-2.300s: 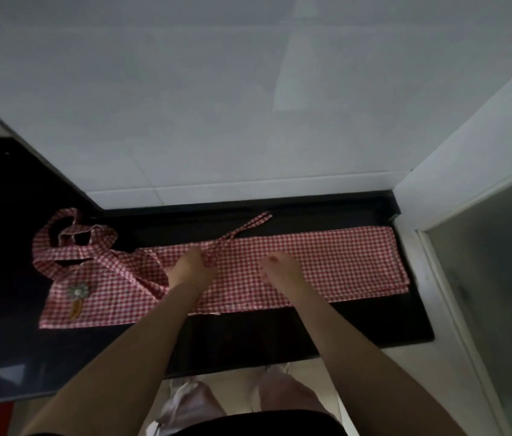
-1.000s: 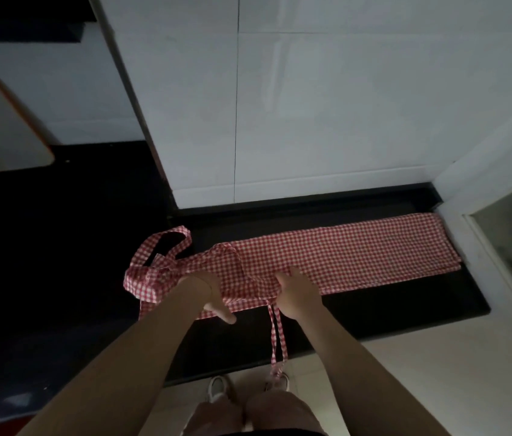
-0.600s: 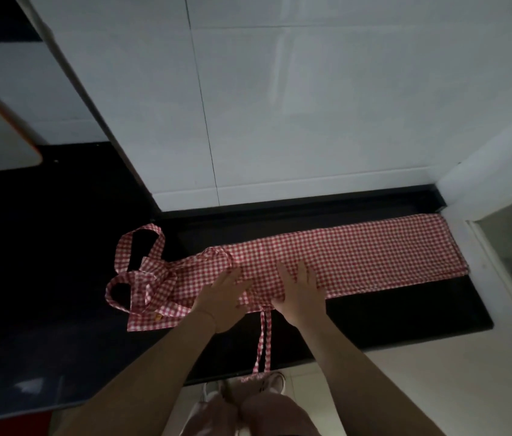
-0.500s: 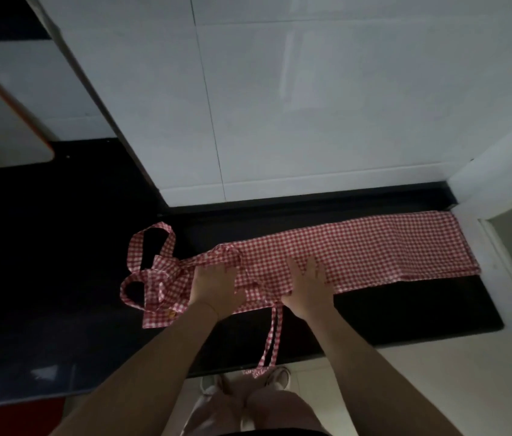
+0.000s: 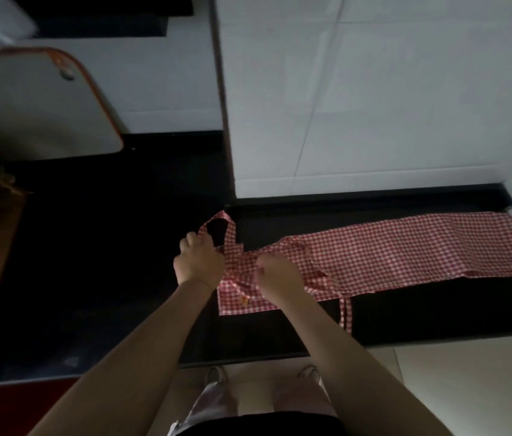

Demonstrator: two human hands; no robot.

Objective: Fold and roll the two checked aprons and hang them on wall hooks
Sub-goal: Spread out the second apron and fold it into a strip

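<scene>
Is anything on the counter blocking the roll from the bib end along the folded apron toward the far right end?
Nothing visible does. Both the left hand and right hand grip the apron at its bib end; the strip beyond lies flat on the black counter.

Right hand [image 5: 275, 276] covers apron [image 5: 405, 253] fold; fingertips hidden.

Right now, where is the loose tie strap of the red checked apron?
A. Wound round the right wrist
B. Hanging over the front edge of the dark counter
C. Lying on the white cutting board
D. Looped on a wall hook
B: the tie strap of the red checked apron drops past the front edge of the dark counter, right of the right hand, and touches no hook or wrist.
</scene>
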